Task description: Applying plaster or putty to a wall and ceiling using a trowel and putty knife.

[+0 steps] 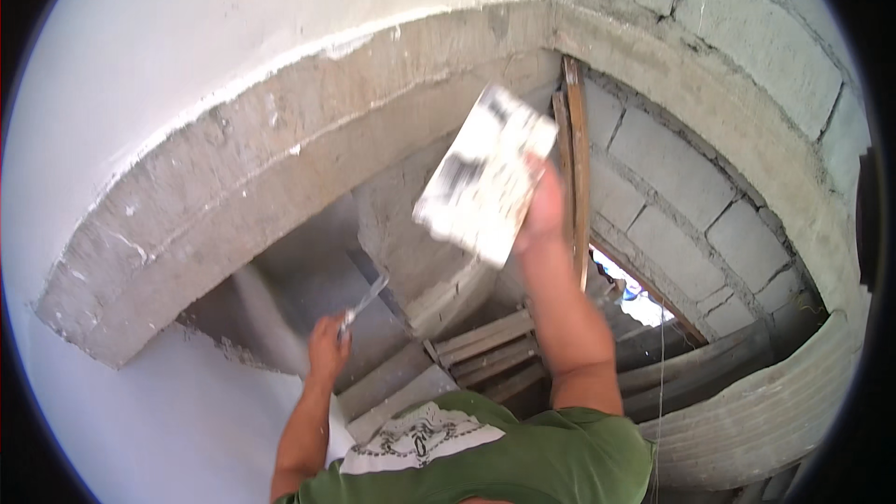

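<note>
My right hand (544, 210) is raised high and grips a flat rectangular plaster board (485, 173), white and smeared with dark marks, tilted in front of the concrete beam (280, 177). My left hand (327, 345) is lower and holds a narrow metal trowel (366, 301) whose blade points up toward the shadowed grey underside below the beam. Both forearms rise from a green shirt (523, 457) at the bottom edge.
A white plastered wall (205, 28) fills the upper left. Grey block wall (728, 65) runs along the right, with upright wooden planks (574, 149) in the corner. Wooden boards (485, 345) and a bright opening (644, 299) lie below. A ribbed grey surface (765, 411) curves at the lower right.
</note>
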{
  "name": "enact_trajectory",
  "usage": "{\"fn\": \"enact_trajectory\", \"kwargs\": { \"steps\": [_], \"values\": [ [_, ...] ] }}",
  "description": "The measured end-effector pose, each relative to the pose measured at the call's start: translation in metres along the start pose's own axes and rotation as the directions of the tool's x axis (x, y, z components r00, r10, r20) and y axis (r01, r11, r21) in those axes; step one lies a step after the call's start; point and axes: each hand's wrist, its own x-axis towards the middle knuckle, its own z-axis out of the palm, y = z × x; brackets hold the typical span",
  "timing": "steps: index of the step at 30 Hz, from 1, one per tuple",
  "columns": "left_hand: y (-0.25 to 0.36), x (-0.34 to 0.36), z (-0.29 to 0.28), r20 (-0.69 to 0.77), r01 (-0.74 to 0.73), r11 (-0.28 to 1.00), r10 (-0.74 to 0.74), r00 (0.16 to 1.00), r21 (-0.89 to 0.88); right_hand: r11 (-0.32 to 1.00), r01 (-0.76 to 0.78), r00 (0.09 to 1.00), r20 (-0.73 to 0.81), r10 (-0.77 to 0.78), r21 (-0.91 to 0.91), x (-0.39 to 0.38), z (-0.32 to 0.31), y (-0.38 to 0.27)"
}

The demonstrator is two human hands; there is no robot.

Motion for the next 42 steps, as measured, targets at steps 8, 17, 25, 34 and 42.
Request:
{"fn": "enact_trajectory", "kwargs": {
  "steps": [8, 17, 25, 34, 42],
  "values": [
    [-0.005, -0.133, 0.003, -0.309, 0.6, 0.768, -0.64, 0.703, -0.225, 0.718, 0.465, 0.823, -0.047, -0.567, -0.519, 0.262, 0.079, -0.206],
    [0.019, -0.306, -0.01, -0.293, 0.889, 0.413, -0.891, 0.348, -0.2, 0.216, 0.215, 0.674, -0.015, -0.739, -0.952, 0.423, 0.071, -0.246],
    [-0.009, -0.325, -0.003, -0.26, 0.884, 0.381, -0.913, 0.314, -0.269, 0.37, 0.285, 0.767, -0.021, -0.642, -0.884, 0.368, 0.16, -0.185],
    [-0.125, -0.307, 0.047, -0.312, 0.644, 0.598, -0.8, 0.512, -0.477, 0.108, 0.457, 0.705, 0.286, -0.649, -0.883, 0.317, 0.254, -0.1],
    [-0.134, -0.247, 0.002, -0.014, 0.784, 0.508, -0.842, 0.539, -0.357, -0.348, 0.419, 0.639, 0.544, -0.543, -0.839, 0.201, 0.355, 0.026]
  ]
}}
